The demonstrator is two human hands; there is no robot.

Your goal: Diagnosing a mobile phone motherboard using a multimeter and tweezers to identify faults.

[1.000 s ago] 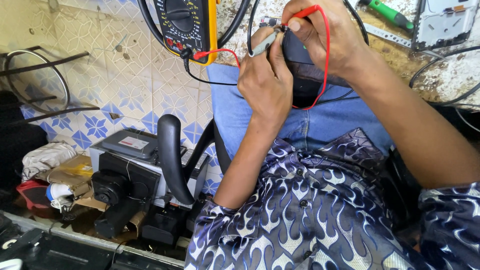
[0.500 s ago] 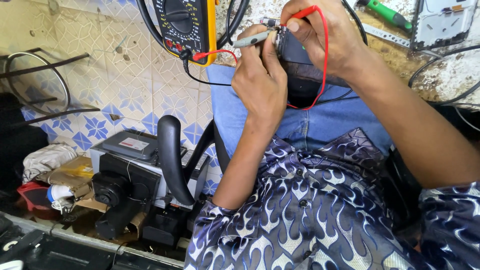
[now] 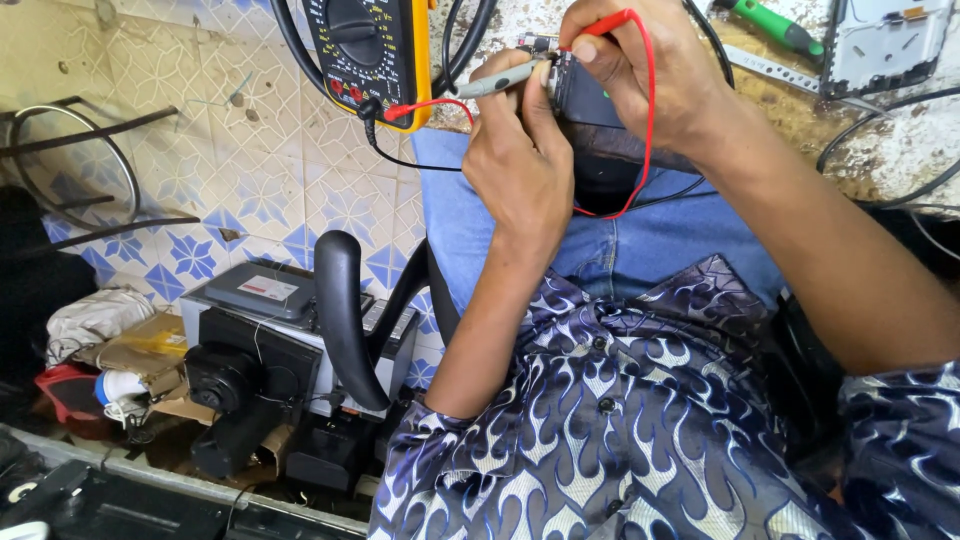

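Grey probe (image 3: 500,80) in left hand (image 3: 520,170); red probe (image 3: 610,20) in right hand (image 3: 640,75).

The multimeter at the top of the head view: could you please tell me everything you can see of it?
The multimeter is a black instrument in a yellow casing, only partly in frame at the top edge. A round black dial sits on its face, with sockets below it. A red lead and a black lead are plugged into the sockets and run right toward the hands. It looks like hard plastic with a rubbery shell. It sits above the tiled floor, near the bench edge, and neither hand touches it. Its display is out of view.
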